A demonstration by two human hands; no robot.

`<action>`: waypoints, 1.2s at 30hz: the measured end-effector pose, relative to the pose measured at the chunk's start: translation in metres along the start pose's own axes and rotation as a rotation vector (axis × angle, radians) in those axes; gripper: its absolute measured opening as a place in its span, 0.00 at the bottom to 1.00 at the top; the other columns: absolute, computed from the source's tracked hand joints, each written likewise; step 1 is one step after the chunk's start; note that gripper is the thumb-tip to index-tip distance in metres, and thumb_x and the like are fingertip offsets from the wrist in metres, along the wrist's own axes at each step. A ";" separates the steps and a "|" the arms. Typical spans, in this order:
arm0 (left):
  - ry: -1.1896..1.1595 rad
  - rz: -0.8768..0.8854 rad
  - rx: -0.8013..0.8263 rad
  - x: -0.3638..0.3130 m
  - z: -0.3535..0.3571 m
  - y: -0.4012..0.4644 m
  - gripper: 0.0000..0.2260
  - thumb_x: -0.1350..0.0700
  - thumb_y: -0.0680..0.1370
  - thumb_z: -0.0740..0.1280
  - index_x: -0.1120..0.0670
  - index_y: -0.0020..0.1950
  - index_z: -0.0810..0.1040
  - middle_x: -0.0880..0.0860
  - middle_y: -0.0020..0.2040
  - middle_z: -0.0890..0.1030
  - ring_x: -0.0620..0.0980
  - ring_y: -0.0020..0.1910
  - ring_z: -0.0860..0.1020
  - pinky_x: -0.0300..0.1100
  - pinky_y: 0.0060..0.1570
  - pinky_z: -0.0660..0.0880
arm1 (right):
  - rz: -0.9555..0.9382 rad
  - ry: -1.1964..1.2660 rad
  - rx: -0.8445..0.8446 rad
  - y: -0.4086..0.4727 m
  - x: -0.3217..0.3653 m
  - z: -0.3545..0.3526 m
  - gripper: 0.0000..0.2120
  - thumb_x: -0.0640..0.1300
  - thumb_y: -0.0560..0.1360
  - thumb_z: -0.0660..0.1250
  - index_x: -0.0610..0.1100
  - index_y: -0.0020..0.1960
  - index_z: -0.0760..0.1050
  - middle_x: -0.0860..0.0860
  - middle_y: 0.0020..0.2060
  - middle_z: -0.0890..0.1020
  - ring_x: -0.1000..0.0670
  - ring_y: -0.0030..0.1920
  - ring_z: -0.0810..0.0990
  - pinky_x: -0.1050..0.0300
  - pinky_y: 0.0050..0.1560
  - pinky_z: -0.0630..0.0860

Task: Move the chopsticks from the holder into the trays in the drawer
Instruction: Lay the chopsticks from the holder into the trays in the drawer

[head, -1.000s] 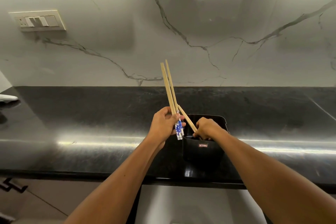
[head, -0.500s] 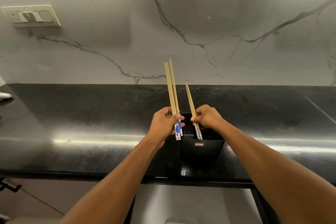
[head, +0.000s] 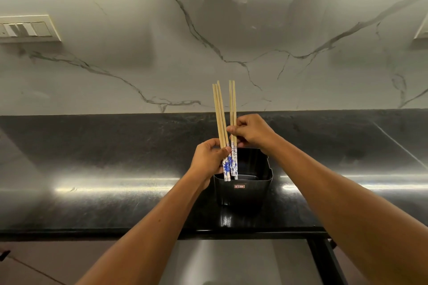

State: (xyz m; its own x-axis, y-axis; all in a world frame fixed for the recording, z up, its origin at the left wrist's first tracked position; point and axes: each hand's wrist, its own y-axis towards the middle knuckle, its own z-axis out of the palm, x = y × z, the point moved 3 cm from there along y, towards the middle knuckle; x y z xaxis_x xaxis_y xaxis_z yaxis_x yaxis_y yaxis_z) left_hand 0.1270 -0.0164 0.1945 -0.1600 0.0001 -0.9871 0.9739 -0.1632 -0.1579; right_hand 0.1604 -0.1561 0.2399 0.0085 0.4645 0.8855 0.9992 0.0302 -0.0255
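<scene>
The holder [head: 243, 183] is a black, open-topped bin that stands on the dark counter [head: 115, 169] near the middle of its front edge. The left hand [head: 209, 157] is closed around a bundle of chopsticks [head: 220, 118]; thumb and fingers clamp it just above the blue-patterned ends, which point down and hang level with the holder's near rim. The right hand [head: 251, 132] pinches a pair [head: 232, 104] between thumb and fingertips, upright and just beside the bundle, its patterned ends touching or nearly touching those of the bundle. Both sets are clear of the holder; the part of its interior that shows looks empty, though the far side cannot be checked. The pair is held parallel to the bundle, probably so that it can be merged into the left-hand grip and all sticks carried together. The upright hold with ends level likely keeps the sticks aligned for laying into a tray. A pale surface below the counter's front edge may be the open drawer [head: 231, 261]; no trays can be made out in it. No chopsticks have reached the drawer yet.
</scene>
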 end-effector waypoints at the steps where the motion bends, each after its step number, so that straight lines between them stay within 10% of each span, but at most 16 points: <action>1: 0.013 -0.002 0.010 0.000 0.002 -0.001 0.06 0.60 0.79 0.65 0.58 0.55 0.78 0.54 0.41 0.81 0.44 0.33 0.79 0.36 0.30 0.76 | 0.009 0.026 0.020 -0.001 0.000 0.001 0.09 0.42 0.76 0.67 0.36 0.51 0.78 0.42 0.41 0.84 0.49 0.37 0.84 0.62 0.36 0.80; 5: 0.074 0.008 0.043 -0.002 0.005 -0.005 0.07 0.60 0.79 0.65 0.58 0.56 0.78 0.47 0.29 0.77 0.39 0.23 0.74 0.32 0.26 0.72 | 0.061 0.108 0.040 -0.004 -0.003 0.002 0.09 0.41 0.76 0.67 0.36 0.53 0.78 0.43 0.44 0.84 0.50 0.40 0.85 0.64 0.34 0.80; 13: 0.368 0.097 -0.010 -0.004 0.007 -0.007 0.06 0.57 0.78 0.68 0.54 0.53 0.81 0.55 0.41 0.83 0.49 0.37 0.80 0.51 0.44 0.81 | 0.218 0.298 0.011 -0.014 -0.014 0.013 0.09 0.42 0.78 0.64 0.39 0.55 0.78 0.46 0.41 0.82 0.52 0.38 0.81 0.62 0.37 0.77; 26: 0.555 0.235 -0.110 -0.012 0.025 -0.021 0.05 0.56 0.77 0.69 0.57 0.46 0.83 0.52 0.34 0.81 0.43 0.29 0.76 0.26 0.25 0.70 | 0.131 0.343 -0.119 -0.046 0.005 0.014 0.05 0.42 0.79 0.62 0.41 0.50 0.75 0.46 0.40 0.80 0.52 0.39 0.79 0.58 0.44 0.80; 30: 0.443 0.139 0.002 -0.005 0.035 -0.020 0.07 0.55 0.76 0.70 0.58 0.43 0.83 0.52 0.35 0.80 0.49 0.37 0.81 0.46 0.45 0.82 | 0.109 0.290 -0.130 -0.058 0.000 0.002 0.05 0.41 0.80 0.61 0.41 0.51 0.75 0.45 0.43 0.81 0.50 0.41 0.80 0.56 0.47 0.80; 36: 0.548 0.198 0.080 0.003 0.075 -0.033 0.13 0.51 0.81 0.62 0.60 0.47 0.79 0.57 0.38 0.81 0.56 0.37 0.78 0.53 0.43 0.77 | 0.147 0.314 -0.152 -0.077 -0.022 -0.025 0.07 0.42 0.81 0.59 0.40 0.52 0.74 0.45 0.43 0.79 0.51 0.39 0.77 0.59 0.38 0.75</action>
State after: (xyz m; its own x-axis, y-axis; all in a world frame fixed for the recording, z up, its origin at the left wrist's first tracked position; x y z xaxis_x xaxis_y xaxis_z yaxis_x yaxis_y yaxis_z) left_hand 0.0824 -0.0848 0.1990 0.1506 0.4683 -0.8706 0.9583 -0.2856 0.0121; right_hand 0.0847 -0.1901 0.2341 0.1404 0.1598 0.9771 0.9805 -0.1593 -0.1148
